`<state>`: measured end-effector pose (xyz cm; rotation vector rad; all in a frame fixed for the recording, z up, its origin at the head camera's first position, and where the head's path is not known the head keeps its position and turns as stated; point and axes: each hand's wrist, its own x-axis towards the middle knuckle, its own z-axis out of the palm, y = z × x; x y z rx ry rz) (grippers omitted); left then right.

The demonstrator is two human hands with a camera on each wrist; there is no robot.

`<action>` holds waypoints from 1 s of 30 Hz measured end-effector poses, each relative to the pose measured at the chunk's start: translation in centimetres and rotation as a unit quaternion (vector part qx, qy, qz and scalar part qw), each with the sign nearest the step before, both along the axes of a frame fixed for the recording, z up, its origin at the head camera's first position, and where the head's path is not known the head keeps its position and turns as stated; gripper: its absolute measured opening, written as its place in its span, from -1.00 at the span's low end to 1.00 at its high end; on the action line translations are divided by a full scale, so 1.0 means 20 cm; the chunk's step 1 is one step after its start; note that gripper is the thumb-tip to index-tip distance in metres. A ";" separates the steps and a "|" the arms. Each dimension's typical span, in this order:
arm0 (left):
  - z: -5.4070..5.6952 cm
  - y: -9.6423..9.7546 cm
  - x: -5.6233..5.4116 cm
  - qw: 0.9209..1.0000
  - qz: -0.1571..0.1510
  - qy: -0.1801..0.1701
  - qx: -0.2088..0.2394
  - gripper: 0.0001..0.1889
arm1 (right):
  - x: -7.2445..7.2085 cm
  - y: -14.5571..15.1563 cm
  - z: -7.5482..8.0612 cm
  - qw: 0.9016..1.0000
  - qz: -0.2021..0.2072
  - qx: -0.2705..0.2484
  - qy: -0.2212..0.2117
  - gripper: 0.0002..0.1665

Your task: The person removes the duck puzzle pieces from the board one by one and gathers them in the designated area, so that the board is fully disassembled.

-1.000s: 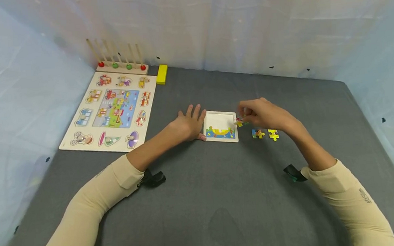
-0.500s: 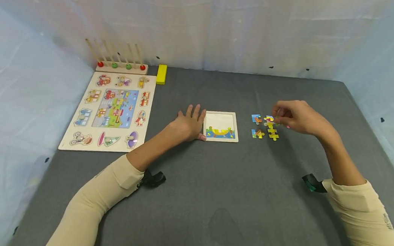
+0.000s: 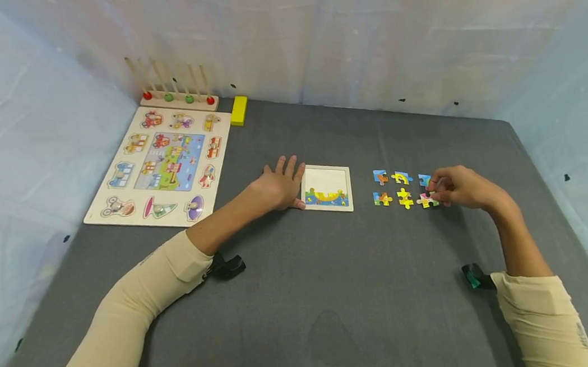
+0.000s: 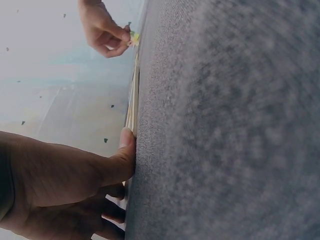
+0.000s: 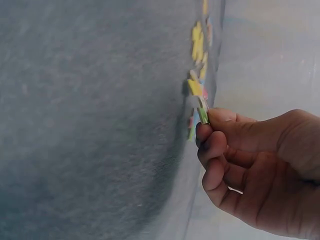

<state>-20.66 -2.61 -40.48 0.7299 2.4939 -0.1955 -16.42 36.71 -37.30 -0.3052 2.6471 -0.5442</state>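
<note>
My left hand (image 3: 278,189) lies with spread fingers at the left side of a small wooden puzzle tray (image 3: 325,169). Its thumb touches the tray's edge in the left wrist view. Joined pieces with a yellow and blue picture fill the tray's near part; the far part shows bare pale wood. Farther right, my right hand (image 3: 458,187) pinches a pink, yellow and green jigsaw piece (image 5: 202,115) between thumb and fingertips, just at the table. Beside it lie several loose pieces in two rows, among them a yellow piece (image 3: 404,198) and a partly covered blue piece (image 3: 424,180).
At the back left lies a large wooden knob-puzzle board (image 3: 108,203). Behind it stands a peg rack (image 3: 180,102) with red and green beads, next to a yellow block (image 3: 239,110). A pale sheet (image 3: 316,47) rises behind the grey table (image 3: 281,308).
My right hand has moved right, away from the tray, past the loose pieces. A blue piece and the pink one now show in a third column. My left hand has stayed on the tray.
</note>
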 end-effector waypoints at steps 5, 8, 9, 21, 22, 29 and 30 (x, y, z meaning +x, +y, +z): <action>-0.01 0.00 0.00 1.000 -0.001 0.000 0.007 0.08 | -0.02 0.04 -0.04 1.000 -0.012 -0.004 -0.010 -0.87; -0.01 0.00 0.00 1.000 -0.003 -0.001 0.009 0.08 | -0.03 0.04 -0.05 1.000 -0.017 0.001 -0.017 -0.83; -0.01 0.00 0.00 1.000 -0.003 -0.002 0.010 0.08 | -0.03 0.04 -0.05 1.000 -0.018 0.007 -0.018 -0.82; 0.00 -0.02 -0.01 1.000 -0.002 -0.002 0.004 0.07 | -0.04 -0.02 -0.04 0.997 -0.013 0.064 -0.032 -0.72; 0.00 -0.02 -0.01 1.000 -0.001 -0.002 0.004 0.07 | -0.04 -0.02 -0.04 0.997 -0.014 0.066 -0.031 -0.74; 0.01 -0.02 0.00 1.000 -0.002 -0.003 0.007 0.07 | -0.03 -0.01 -0.04 0.997 -0.018 0.073 -0.031 -0.75; 0.01 -0.01 0.00 1.000 -0.003 -0.003 0.007 0.07 | -0.03 -0.01 -0.03 0.997 -0.017 0.075 -0.033 -0.74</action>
